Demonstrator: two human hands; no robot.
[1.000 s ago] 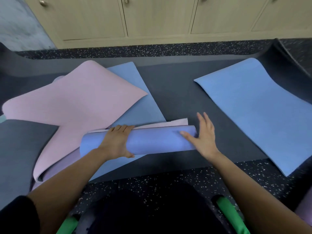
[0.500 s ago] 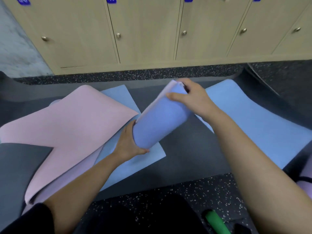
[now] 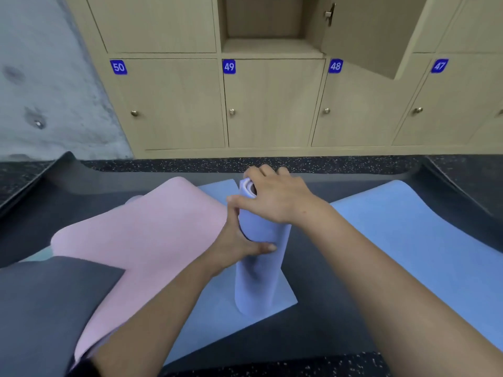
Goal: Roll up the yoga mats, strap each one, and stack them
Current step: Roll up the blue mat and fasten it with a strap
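so the roll (image 3: pixel 258 281) is up on end, left hand (image 3: pixel 236 246) wrapped round its middle, right hand (image 3: pixel 275 202) clamped on the top just above. pink mat (image 3: pixel 141 240) lies left of the grip.

Roll (image 3: pixel 258 270) periwinkle, pale lilac inner layers. Pink mat (image 3: pixel 141 235), left blue mat (image 3: pixel 217 319), right blue mat (image 3: pixel 408 240) plain; grey mat (image 3: pixel 40 308) dark. Floor (image 3: pixel 174 165) black with light speckles; lockers (image 3: pixel 272 104) beige woodgrain, tags (image 3: pixel 118 67) blue, white digits.
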